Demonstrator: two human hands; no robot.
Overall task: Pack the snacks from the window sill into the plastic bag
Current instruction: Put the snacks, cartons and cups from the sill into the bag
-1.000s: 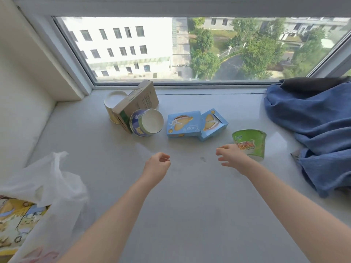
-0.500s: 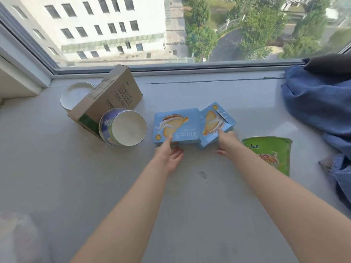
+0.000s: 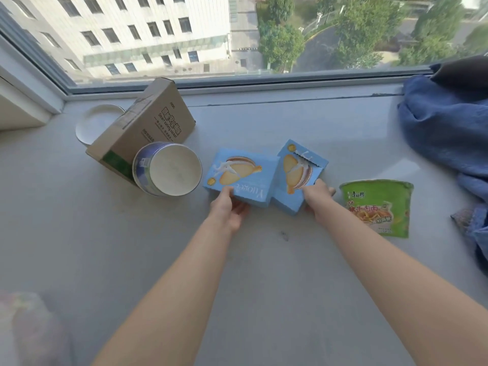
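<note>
Two blue biscuit boxes lie side by side on the window sill (image 3: 264, 260). My left hand (image 3: 229, 208) grips the near edge of the left blue box (image 3: 241, 175), thumb on top and fingers under it. My right hand (image 3: 315, 198) holds the near right corner of the right blue box (image 3: 297, 173), whose top flap is torn open. A green instant noodle cup (image 3: 377, 207) stands upside down just right of my right hand. A blue cup (image 3: 166, 171) lies on its side to the left. The plastic bag (image 3: 26, 328) shows blurred at the bottom left corner.
A brown cardboard box (image 3: 148, 128) leans behind the blue cup, with a pale round cup (image 3: 96, 122) behind it. A heap of blue cloth (image 3: 449, 133) fills the right end of the sill. The window glass runs along the far edge.
Both hands reached forward from mid-sill to the two blue boxes and now grip them. The view moved closer, and the bag slid almost out of frame.
</note>
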